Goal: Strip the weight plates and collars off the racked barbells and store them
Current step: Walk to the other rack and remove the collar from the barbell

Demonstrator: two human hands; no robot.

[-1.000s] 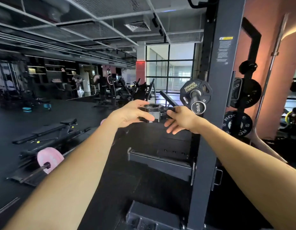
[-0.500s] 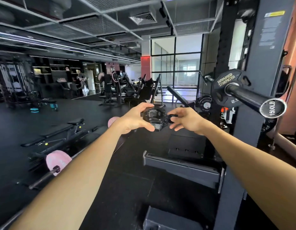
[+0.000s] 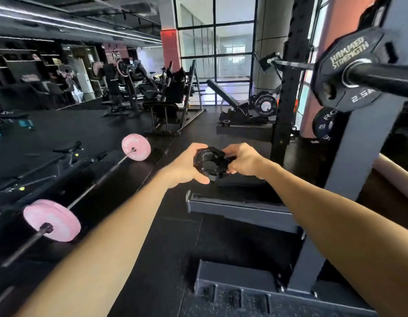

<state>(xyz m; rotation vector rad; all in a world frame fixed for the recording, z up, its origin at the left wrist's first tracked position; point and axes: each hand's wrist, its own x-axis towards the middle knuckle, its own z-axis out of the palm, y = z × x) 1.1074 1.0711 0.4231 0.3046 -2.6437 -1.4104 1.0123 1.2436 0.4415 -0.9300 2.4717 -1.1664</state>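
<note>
Left hand grips the black plastic clamp-style barbell collar from its left side, thumb curled under the lower edge and fingers wrapped over the top. Right hand pinches the collar's right side at the lever end, fingers curled tight on it. The collar sits between the two hands, held in the air at arm's length, its round opening tilted up toward the camera — off any bar.

Below and just beyond the hands lies the dark grey steel base beam of the rack. The grey rack upright rises to the right of the right forearm. High on the right, a black octagonal 2.5 weight plate lettered "Hammer Strength" sits on the sleeve of the racked black barbell, with the sleeve outboard of it bare. Behind the upright, a black round Rogue plate marked 20 hangs on a storage peg.

To the left, well apart from the hands, a barbell with two pink round bumper plates lies on the black rubber floor. A black incline bench stands further back, near the windows.
</note>
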